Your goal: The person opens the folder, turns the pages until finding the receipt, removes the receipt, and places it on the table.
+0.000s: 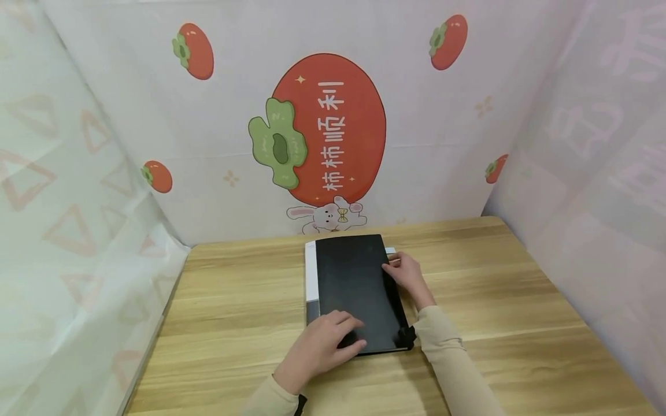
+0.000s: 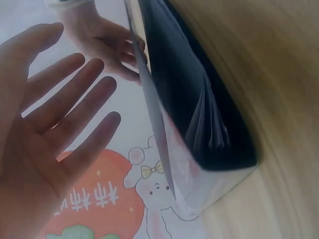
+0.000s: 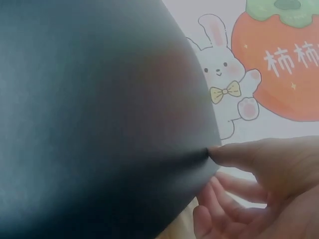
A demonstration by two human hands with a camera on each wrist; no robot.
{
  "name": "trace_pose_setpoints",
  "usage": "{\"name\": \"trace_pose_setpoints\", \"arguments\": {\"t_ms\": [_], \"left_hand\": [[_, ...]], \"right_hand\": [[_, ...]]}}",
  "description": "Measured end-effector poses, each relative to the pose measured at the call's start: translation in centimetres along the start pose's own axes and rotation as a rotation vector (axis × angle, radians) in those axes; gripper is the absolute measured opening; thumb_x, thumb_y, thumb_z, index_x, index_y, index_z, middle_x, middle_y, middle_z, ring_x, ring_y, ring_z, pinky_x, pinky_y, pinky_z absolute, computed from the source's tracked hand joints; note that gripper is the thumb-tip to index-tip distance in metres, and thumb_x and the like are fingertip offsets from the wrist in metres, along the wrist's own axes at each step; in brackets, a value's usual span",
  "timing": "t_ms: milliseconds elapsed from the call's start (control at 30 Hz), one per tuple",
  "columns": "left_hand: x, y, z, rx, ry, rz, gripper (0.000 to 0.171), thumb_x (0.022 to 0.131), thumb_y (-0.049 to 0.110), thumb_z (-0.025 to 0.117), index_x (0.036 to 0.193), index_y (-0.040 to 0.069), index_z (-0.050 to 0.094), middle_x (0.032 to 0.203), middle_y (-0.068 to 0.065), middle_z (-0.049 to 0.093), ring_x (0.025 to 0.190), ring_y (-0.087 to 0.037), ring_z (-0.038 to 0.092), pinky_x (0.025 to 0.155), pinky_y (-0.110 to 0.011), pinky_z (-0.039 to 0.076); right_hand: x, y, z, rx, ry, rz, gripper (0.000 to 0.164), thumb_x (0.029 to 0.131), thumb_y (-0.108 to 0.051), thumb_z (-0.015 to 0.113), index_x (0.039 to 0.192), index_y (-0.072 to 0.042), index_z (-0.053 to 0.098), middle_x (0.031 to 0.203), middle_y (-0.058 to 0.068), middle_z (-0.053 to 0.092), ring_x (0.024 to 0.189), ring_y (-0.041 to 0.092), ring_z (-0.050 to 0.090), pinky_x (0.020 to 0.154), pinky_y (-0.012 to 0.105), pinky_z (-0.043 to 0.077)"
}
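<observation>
A black folder (image 1: 351, 283) with a white strip along its left spine lies on the wooden table. My right hand (image 1: 408, 277) pinches the right edge of its cover between thumb and fingers; the right wrist view shows the thumb (image 3: 239, 154) on top and the other fingers curled underneath. My left hand (image 1: 325, 344) is over the folder's lower left part with fingers spread and relaxed. Seen from the left wrist, that hand (image 2: 55, 129) holds nothing, and the folder's open side (image 2: 209, 124) reveals several thin sheets inside.
A small pale tab (image 1: 390, 251) sticks out past the folder's upper right edge. The wooden table (image 1: 234, 323) meets a white hanging sheet (image 1: 416, 190) printed with persimmons and a rabbit. More printed sheets hang at left and right.
</observation>
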State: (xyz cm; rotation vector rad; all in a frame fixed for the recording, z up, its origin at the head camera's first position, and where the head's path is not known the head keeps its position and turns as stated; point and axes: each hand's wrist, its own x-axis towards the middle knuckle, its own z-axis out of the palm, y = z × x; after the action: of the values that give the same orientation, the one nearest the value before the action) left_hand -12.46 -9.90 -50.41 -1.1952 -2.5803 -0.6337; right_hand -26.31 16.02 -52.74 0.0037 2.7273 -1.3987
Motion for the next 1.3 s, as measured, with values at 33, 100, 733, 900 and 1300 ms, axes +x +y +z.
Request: {"name": "trace_pose_setpoints", "arguments": {"t_ms": [33, 100, 733, 900, 1300], "left_hand": [[0.0, 0.1, 0.1, -0.008, -0.007, 0.002, 0.030, 0.103, 0.038, 0.072, 0.121, 0.014, 0.076, 0.114, 0.003, 0.073, 0.102, -0.012, 0.069, 0.087, -0.028, 0.058], [0.0, 0.3, 0.2, -0.019, -0.017, 0.006, 0.029, 0.102, 0.038, 0.072, 0.121, 0.015, 0.076, 0.113, 0.004, 0.073, 0.101, -0.011, 0.069, 0.087, -0.027, 0.058], [-2.6, -4.0, -0.2, 0.047, 0.223, -0.045, 0.019, 0.094, 0.030, 0.083, 0.102, 0.016, 0.074, 0.096, 0.001, 0.064, 0.084, -0.010, 0.060, 0.073, -0.025, 0.055], [-2.9, -4.2, -0.3, 0.045, 0.234, -0.045, 0.022, 0.093, 0.031, 0.084, 0.104, 0.015, 0.074, 0.101, 0.002, 0.065, 0.087, -0.011, 0.063, 0.075, -0.026, 0.057], [-2.1, -3.2, -1.4, 0.025, 0.274, -0.013, 0.029, 0.097, 0.040, 0.078, 0.110, 0.014, 0.075, 0.111, 0.004, 0.064, 0.097, -0.012, 0.063, 0.083, -0.025, 0.057]], "right_hand": [[0.0, 0.1, -0.1, 0.005, -0.003, -0.002, 0.040, 0.105, -0.018, 0.066, 0.134, 0.009, 0.059, 0.124, 0.030, 0.067, 0.115, 0.045, 0.065, 0.095, 0.056, 0.055], [0.1, 0.2, -0.4, 0.013, -0.019, -0.006, 0.040, 0.106, -0.018, 0.066, 0.135, 0.008, 0.058, 0.124, 0.029, 0.067, 0.116, 0.044, 0.065, 0.096, 0.056, 0.055], [0.2, -0.1, -2.8, 0.257, -0.139, 0.021, 0.045, 0.107, -0.021, 0.065, 0.144, 0.002, 0.053, 0.131, 0.026, 0.062, 0.109, 0.034, 0.066, 0.087, 0.045, 0.058], [0.2, -1.2, -3.4, 0.296, -0.142, -0.014, 0.047, 0.106, -0.022, 0.067, 0.145, 0.002, 0.054, 0.122, 0.022, 0.066, 0.092, 0.023, 0.068, 0.088, 0.047, 0.058], [0.3, -4.5, -4.1, 0.450, -0.191, -0.047, 0.051, 0.105, -0.023, 0.069, 0.147, -0.001, 0.052, 0.112, 0.010, 0.067, 0.084, 0.015, 0.061, 0.083, 0.031, 0.056]]}}
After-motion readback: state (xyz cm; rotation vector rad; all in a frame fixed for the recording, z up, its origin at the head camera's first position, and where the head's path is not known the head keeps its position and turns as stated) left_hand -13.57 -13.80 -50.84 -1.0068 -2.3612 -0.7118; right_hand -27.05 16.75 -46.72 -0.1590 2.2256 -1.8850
